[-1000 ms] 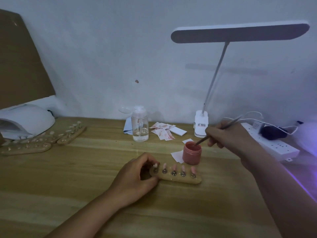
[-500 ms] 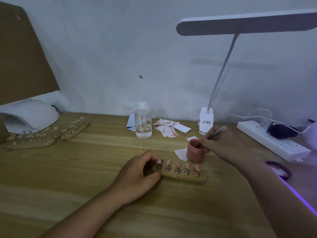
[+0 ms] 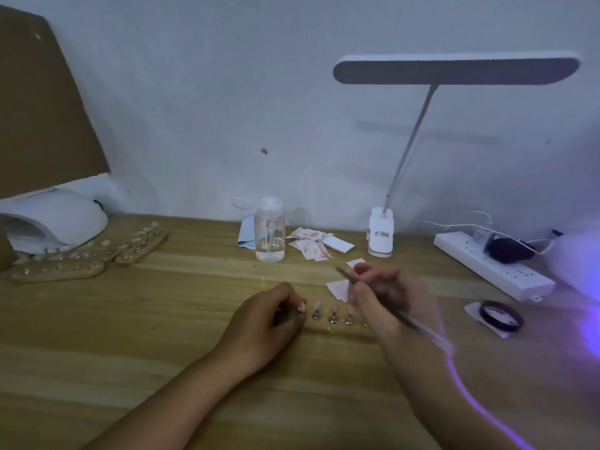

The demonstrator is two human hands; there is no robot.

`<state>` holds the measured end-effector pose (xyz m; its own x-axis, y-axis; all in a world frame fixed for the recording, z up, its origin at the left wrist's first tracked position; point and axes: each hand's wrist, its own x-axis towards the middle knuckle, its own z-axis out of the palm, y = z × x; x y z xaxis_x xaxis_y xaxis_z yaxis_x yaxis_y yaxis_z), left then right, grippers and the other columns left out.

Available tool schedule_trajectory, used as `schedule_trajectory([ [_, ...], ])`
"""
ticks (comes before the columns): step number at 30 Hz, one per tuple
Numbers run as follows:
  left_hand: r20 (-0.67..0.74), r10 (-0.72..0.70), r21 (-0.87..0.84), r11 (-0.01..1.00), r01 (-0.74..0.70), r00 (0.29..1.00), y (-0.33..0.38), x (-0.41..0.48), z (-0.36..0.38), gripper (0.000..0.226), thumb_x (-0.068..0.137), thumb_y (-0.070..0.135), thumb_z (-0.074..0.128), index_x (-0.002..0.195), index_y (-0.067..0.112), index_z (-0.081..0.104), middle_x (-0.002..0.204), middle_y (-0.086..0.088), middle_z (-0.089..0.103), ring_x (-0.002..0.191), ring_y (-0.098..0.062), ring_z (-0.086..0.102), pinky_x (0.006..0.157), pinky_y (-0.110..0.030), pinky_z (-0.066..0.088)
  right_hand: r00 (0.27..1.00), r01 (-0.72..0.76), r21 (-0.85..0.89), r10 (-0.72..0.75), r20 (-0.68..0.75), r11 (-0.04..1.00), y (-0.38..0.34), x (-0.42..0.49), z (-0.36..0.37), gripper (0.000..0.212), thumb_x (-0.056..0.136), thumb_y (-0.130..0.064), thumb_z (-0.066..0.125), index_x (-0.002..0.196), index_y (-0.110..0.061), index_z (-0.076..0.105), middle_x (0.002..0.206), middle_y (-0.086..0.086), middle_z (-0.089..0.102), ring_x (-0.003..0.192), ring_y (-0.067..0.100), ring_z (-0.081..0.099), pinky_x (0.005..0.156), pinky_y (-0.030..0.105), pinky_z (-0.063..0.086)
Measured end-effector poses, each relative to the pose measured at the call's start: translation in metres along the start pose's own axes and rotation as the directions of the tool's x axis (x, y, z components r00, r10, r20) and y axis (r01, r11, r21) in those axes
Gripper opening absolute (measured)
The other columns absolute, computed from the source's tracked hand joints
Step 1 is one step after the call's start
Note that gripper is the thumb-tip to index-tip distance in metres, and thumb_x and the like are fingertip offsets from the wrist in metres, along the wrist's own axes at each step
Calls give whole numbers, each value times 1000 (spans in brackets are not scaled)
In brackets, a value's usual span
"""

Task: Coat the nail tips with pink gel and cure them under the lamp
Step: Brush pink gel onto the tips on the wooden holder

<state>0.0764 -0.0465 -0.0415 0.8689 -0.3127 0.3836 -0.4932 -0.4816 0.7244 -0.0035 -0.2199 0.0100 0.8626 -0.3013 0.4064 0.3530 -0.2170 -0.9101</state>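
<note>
Since half a second ago the right hand (image 3: 386, 297) has swung across in front of the pink gel jar. The jar showed plainly then and is now hidden behind the fingers. The brush (image 3: 345, 276), which was dipped in the jar, now lies slanted through the curled fingers, one end poking up and to the left, the other running down to the right past the wrist. It is blurred, so which end carries the bristles cannot be told.

The left hand (image 3: 263, 323) is where it was, its fingertips pinching the left end of the wooden holder (image 3: 331, 331) that lies flat on the table (image 3: 162, 352). A row of nail tips (image 3: 334, 308) stands on small metal pegs along the holder, pink in colour. The tip at the far right end is covered by the right hand.

At the far left of the table sits the white domed curing lamp (image 3: 55, 219), with more wooden holders (image 3: 58, 269) laid in front of it. Behind the hands stand a clear bottle (image 3: 270, 235), stained paper scraps (image 3: 308, 243) and the clip base of a white desk lamp (image 3: 380, 233). A white paper piece (image 3: 336, 289) lies just left of the right hand. A power strip (image 3: 493, 267) runs along the right side, near a black ring-shaped lid (image 3: 501, 316) on a white slip. Purple light glows at the right edge.
</note>
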Motion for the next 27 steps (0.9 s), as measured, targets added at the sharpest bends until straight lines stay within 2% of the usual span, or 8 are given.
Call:
schedule_trajectory([
  [3, -16, 16, 28, 999, -16, 1000, 0, 2, 1, 23, 87, 16, 72, 76, 30, 57, 98, 14, 70, 98, -4, 65, 87, -34, 52, 998, 37, -30, -38, -56, 999, 16, -19, 7, 21, 82, 1, 67, 81, -18, 56, 64, 6, 67, 58, 12, 61, 56, 13, 43],
  [5, -30, 32, 44, 999, -31, 999, 0, 2, 1, 22, 85, 16, 73, 77, 31, 58, 99, 13, 69, 101, -5, 63, 87, -34, 51, 998, 55, -87, -58, -31, 995, 19, -24, 10, 23, 81, 0, 66, 86, -18, 54, 64, 1, 68, 58, 9, 61, 56, 11, 41],
  [7, -33, 44, 66, 997, -42, 998, 0, 3, 0, 19, 84, 16, 74, 78, 29, 60, 95, 9, 69, 98, -9, 62, 84, -37, 49, 998, 64, -147, -59, 37, 987, 19, -25, 13, 25, 79, -1, 70, 83, -20, 55, 69, -6, 70, 63, 4, 64, 58, 10, 43],
  [11, -26, 52, 46, 998, -50, 998, -2, 4, 0, 11, 82, 15, 75, 81, 22, 66, 91, 7, 69, 91, -11, 62, 81, -38, 49, 992, 90, -257, -65, 104, 962, 20, -23, 15, 26, 73, -1, 74, 77, -22, 57, 77, -13, 70, 70, 4, 66, 63, 18, 50],
  [13, -28, 39, 11, 999, -39, 999, -3, 4, 0, 11, 81, 13, 76, 82, 20, 67, 89, 4, 69, 88, -12, 62, 80, -38, 49, 991, 85, -261, -53, 126, 962, 21, -22, 13, 25, 73, -3, 74, 77, -21, 57, 77, -15, 70, 70, 2, 66, 61, 14, 48],
  [15, -29, 23, -14, 1000, -23, 999, -4, 4, 0, 11, 81, 12, 76, 82, 20, 68, 88, 3, 69, 87, -14, 62, 80, -39, 49, 991, 71, -262, -38, 129, 963, 24, -21, 13, 24, 74, -5, 75, 76, -22, 57, 77, -13, 70, 69, 1, 66, 60, 11, 47],
  [24, -18, 4, -50, 999, -5, 1000, -2, 4, -1, 8, 82, 12, 76, 82, 16, 70, 84, 1, 68, 85, -17, 63, 79, -42, 50, 989, 35, -264, 4, 147, 964, 30, -20, 14, 20, 79, -11, 76, 80, -22, 59, 79, -9, 72, 73, 1, 68, 67, 22, 54],
  [27, -22, 6, -42, 999, -7, 1000, -2, 3, -1, 8, 81, 12, 77, 84, 15, 70, 85, -1, 68, 84, -17, 63, 78, -40, 50, 989, 39, -255, -1, 148, 966, 30, -21, 14, 20, 78, -11, 75, 79, -22, 59, 78, -7, 73, 73, 2, 69, 68, 21, 54],
])
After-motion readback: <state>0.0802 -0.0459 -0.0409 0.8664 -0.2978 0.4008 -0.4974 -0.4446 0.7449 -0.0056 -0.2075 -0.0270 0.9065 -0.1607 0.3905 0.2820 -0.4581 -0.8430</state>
